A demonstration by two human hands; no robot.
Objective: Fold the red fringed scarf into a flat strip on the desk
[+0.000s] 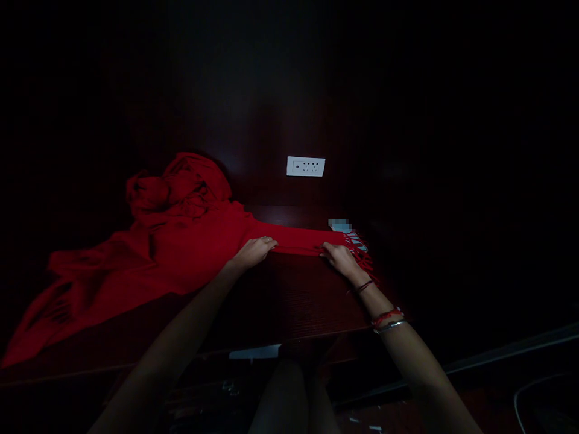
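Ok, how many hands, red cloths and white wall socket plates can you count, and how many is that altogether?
Left hand and right hand: 2
Red cloth, seemingly one piece: 1
White wall socket plate: 1
Total: 4

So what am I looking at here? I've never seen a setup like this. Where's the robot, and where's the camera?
There's no robot: these are a person's bare hands. The single picture comes from a camera worn on that person's head, looking forward and down.

On the dark tabletop lies a large red cloth, bunched up on the left and narrowing to a strip with a fringed end on the right. The left hand and right hand hold that strip's near edge. A pale item lies by the fringe; behind is a white wall socket.
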